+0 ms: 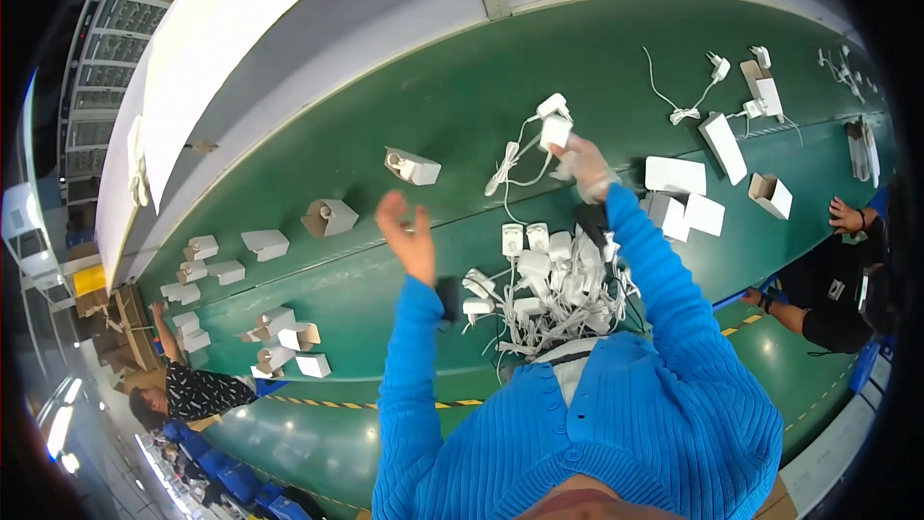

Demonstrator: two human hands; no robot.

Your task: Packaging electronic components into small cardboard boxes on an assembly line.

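Observation:
My right hand, in a thin translucent covering, pinches a white power adapter above the green bench. Just behind it is another white adapter. A white cable, partly bundled, lies left of these; which adapter it belongs to I cannot tell. My left hand is raised over the bench with its fingers apart, holding nothing. Beyond it sits an open white box, and to its left another open box. A heap of white adapters and cables lies close to my body, between my arms.
White boxes stand to the right, with an open box beyond. More boxes are spread along the left. One person works at the left end, another at the right. A pale partition borders the bench's far side.

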